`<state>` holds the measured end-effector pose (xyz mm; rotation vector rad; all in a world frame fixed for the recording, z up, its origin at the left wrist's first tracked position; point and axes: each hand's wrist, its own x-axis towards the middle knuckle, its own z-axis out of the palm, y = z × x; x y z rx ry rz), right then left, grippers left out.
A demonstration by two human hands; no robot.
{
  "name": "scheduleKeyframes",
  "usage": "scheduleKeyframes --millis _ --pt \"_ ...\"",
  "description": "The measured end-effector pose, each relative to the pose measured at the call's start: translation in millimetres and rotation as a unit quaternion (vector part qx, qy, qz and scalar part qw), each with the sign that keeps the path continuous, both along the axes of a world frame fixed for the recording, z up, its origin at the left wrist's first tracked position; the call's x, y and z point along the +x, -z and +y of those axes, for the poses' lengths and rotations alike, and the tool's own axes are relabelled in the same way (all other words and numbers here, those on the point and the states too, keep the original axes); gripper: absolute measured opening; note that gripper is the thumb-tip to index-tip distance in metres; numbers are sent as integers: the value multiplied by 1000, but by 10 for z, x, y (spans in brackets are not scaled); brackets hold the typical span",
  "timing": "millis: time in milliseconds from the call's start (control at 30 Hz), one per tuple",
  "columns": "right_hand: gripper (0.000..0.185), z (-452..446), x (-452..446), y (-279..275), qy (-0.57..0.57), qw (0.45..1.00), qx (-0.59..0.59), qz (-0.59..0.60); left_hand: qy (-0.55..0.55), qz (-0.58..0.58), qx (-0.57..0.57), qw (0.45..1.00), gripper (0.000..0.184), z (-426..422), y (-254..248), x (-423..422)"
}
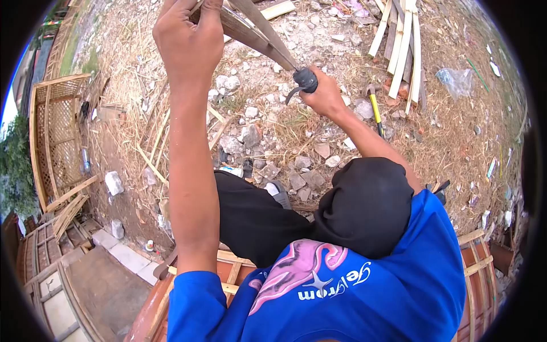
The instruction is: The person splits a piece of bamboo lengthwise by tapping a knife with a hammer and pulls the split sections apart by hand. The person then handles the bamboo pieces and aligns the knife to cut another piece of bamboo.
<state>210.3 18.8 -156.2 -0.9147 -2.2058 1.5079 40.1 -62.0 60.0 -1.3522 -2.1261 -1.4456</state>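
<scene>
"When viewed from above, held how?"

"See right hand (325, 94): fingers closed around black handle (306, 80), at lower end of long dark strips (257, 41). Compare left hand (191, 37): fingers bent around upper part, partly out of frame."

"Nearby?"

"Note hammer (375, 108) on stony ground (307, 43), near right forearm (370, 137) and wooden slats (403, 54)."

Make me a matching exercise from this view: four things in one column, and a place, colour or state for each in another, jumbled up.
1. Hammer
2. Plastic bag
3. Lattice panel
4. Right hand

A. Far left of the view
B. Closed around a black handle
C. Yellow and black handle
D. See-through and crumpled

Pairs: 1-C, 2-D, 3-A, 4-B
</scene>
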Motion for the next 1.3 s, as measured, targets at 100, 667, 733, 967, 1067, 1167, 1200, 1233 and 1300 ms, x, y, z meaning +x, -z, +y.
scheduleKeyframes --millis 100,667,733,967,1067,1167,1200,1233,1300 --pt "40 -21 30 8 6 1000 0 -7 2 -32 -35 999 24 -46 16 -21" --pt "34 -211 31 186 3 996 -63 63 22 64 23 997 15 40 13 80" --pt "34 -111 -60 249 -13 996 -65 65 17 45 22 999 16 29 -20 40" --pt "32 56 44 439 -36 995 -86 33 32 95 79 992 12 160 48 243" --pt "32 -1 37 391 -35 995 -91 21 4 11 -31 999 31 -57 47 225" --pt "34 -109 20 352 -3 998 -46 38 3 0 5 1000 27 -72 112 175" --pt "35 -102 -5 279 7 998 -53 30 6 5 22 1000 26 -53 130 144" --pt "36 -131 -15 174 14 998 -65 20 -17 24 6 1000 27 -71 123 116" --pt "38 -156 -58 167 25 998 -51 4 -61 61 -24 996 27 -101 79 33"
